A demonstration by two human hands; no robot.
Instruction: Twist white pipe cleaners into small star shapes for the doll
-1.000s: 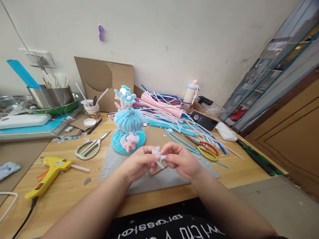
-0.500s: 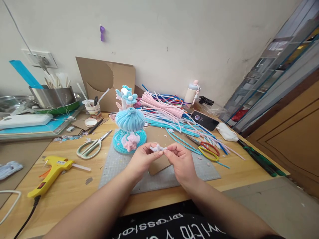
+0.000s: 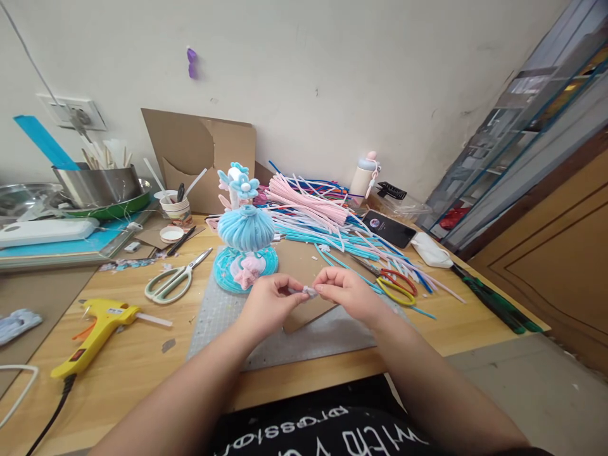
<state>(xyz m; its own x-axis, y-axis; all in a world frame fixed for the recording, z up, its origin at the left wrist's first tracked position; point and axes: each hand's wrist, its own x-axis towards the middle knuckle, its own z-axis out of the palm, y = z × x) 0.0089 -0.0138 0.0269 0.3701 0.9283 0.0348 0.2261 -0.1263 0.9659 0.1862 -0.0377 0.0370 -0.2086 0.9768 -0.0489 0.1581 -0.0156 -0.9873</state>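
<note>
Between the fingertips of both hands is a small pale lilac fuzzy piece (image 3: pixel 309 291), seemingly bent pipe cleaner, mostly hidden by the fingers. My left hand (image 3: pixel 273 301) pinches its left side with thumb and forefinger. From the right, my right hand (image 3: pixel 349 294) pinches its other end. Just behind my left hand stands a light blue pipe-cleaner shell (image 3: pixel 247 228) on a round blue base (image 3: pixel 221 272), with a pink star (image 3: pixel 247 271) at its front. Beneath the hands lie a piece of cardboard (image 3: pixel 304 316) and a grey cutting mat (image 3: pixel 266 351).
A yellow glue gun (image 3: pixel 97 329) and white-handled scissors (image 3: pixel 175 282) lie to the left. Pink, white and blue pipe cleaners (image 3: pixel 308 202) are heaped behind. Red-and-yellow-handled scissors (image 3: pixel 396 288), a phone (image 3: pixel 389 229) and green-handled pliers (image 3: pixel 494 301) are on the right.
My right hand has turned, its wrist and forearm swinging outward to the right. Less of the lilac piece now shows between the fingers. The view has shifted slightly.
</note>
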